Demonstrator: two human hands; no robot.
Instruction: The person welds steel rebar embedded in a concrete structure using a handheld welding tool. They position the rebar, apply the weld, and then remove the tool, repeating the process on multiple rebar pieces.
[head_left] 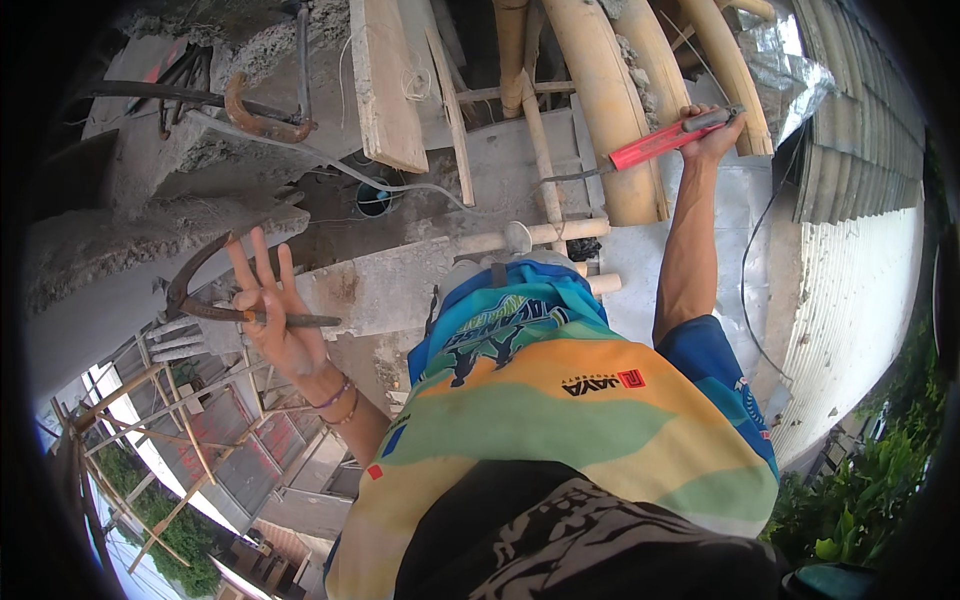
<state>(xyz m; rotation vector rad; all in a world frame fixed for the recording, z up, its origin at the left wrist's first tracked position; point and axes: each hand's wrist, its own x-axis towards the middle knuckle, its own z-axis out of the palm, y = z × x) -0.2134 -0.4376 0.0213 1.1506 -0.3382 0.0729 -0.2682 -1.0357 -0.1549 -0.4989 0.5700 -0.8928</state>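
My left hand point(275, 315) is at the left with several fingers spread and a dark, rusty, bent metal tool point(195, 303) held at the thumb and palm, its bar crossing the hand. At upper right, my right hand point(712, 135) grips a red-and-grey handled tool point(650, 148), with a thin dark shaft pointing left across the bamboo poles point(590, 80). I cannot make out exactly what kind of tool it is. My shirt and waist fill the lower middle.
Rough concrete ledges point(160, 160) with bent bars and wires lie upper left. A wooden plank point(385, 90), small bucket point(372, 200) and metal sheet point(730, 260) are around me. Corrugated roofing point(855, 140) is on the right. Bamboo scaffolding point(170, 420) stands below left, foliage at lower right.
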